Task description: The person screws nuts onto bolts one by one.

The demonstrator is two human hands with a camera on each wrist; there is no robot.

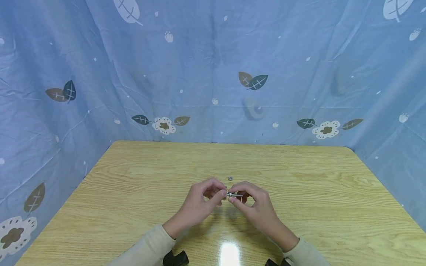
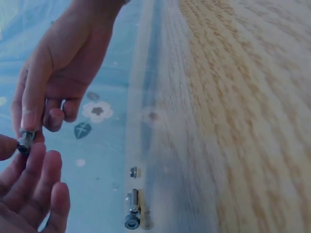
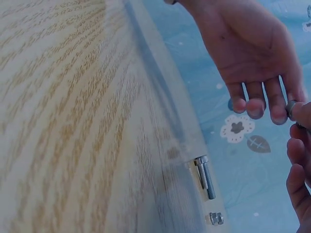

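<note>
Both hands meet around a small silver bolt (image 1: 236,194) held above the table, its shank pointing toward the right palm. My left hand (image 1: 203,201) pinches the head end between thumb and fingertips. Thumb and index finger of my right hand (image 1: 257,205) pinch the bolt close beside the left fingertips. In the left wrist view, the socket head of the held bolt (image 2: 23,145) shows between the fingers of both hands. Fingers cover most of it in the right wrist view.
A nut (image 1: 230,178) lies on the wooden table (image 1: 149,166) just beyond the hands. Near it lies a second socket-head bolt (image 3: 206,178), seen in both wrist views. A blue patterned curtain (image 1: 213,55) borders the table's back and sides.
</note>
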